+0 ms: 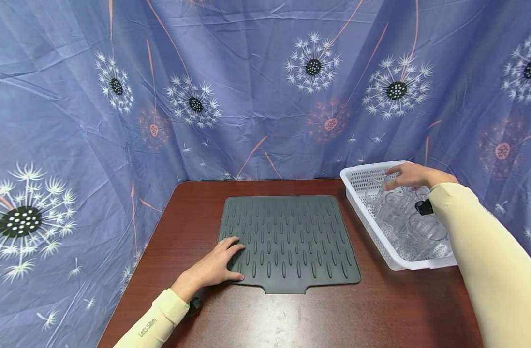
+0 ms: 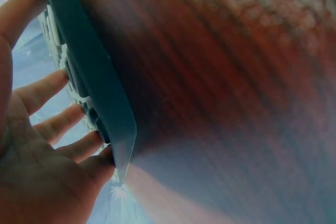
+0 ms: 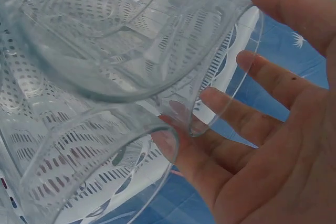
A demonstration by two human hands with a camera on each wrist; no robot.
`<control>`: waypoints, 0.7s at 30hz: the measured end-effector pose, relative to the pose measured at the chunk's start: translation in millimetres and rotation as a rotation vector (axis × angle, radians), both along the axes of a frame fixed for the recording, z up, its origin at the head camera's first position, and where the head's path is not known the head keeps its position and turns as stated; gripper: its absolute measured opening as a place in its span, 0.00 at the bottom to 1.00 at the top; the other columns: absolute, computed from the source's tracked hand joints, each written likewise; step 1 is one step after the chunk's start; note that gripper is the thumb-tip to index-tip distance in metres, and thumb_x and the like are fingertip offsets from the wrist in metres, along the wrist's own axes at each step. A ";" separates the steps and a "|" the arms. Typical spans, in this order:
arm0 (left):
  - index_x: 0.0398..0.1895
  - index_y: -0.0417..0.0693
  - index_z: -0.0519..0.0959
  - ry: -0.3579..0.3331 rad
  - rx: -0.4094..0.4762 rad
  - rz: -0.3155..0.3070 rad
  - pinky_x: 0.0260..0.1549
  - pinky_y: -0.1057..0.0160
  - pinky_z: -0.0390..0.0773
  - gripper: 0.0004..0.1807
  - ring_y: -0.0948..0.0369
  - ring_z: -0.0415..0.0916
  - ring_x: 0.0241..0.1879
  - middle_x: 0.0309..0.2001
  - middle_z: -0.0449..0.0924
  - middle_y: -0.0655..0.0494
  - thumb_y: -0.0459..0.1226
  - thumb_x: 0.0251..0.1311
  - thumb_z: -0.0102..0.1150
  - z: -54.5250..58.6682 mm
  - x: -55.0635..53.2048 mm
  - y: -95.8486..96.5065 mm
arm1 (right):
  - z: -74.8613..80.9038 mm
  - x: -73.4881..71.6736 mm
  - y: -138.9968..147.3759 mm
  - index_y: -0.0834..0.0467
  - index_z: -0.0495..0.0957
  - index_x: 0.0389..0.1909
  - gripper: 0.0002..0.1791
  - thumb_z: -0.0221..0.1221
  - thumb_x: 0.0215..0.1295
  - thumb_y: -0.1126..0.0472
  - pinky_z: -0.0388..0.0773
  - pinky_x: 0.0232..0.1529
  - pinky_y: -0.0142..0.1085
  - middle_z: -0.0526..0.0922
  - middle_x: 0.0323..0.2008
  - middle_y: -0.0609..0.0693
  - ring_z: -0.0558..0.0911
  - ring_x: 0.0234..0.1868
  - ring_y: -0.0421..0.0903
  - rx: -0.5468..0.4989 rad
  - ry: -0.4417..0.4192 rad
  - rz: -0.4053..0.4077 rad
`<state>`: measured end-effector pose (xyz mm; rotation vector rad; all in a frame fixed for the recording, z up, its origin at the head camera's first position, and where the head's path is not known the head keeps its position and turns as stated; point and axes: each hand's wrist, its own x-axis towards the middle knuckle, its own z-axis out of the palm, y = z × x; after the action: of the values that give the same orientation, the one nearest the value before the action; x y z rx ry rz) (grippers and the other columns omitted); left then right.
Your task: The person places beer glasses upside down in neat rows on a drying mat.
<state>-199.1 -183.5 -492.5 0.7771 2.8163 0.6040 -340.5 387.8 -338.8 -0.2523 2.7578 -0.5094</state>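
A blue dandelion-print curtain (image 1: 248,96) hung behind the reddish-brown tabletop (image 1: 196,208). On my feed, the clear glasses (image 1: 426,229) crowded a white slotted basket (image 1: 422,264) at the tabletop's right. I had the right hand (image 1: 409,175) over the glasses at the basket's far side, wrist bent, its grip spread, fingers behind the clear rims; I couldn't tell which fingertips touched. Nearer glasses stood below the wrist, and the pale right sleeve (image 1: 479,251) hid the basket's right side from me. Left of the basket lay a dark grey ridged mat (image 1: 287,241). I had the left hand (image 1: 215,266) at its near-left corner, grip apart, fingertips resting on the ridges.
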 end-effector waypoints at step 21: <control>0.72 0.49 0.69 -0.004 0.006 0.000 0.66 0.44 0.67 0.44 0.45 0.54 0.76 0.76 0.58 0.44 0.53 0.54 0.74 -2.9 -1.1 -1.5 | -7.7 -4.9 3.6 0.70 0.71 0.63 0.36 0.68 0.62 0.51 0.80 0.25 0.44 0.81 0.45 0.71 0.79 0.33 0.51 -0.001 0.114 0.020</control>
<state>-200.2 -185.1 -495.4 0.7760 2.8121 0.6141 -345.5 391.4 -346.5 -0.3176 2.8622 -0.5062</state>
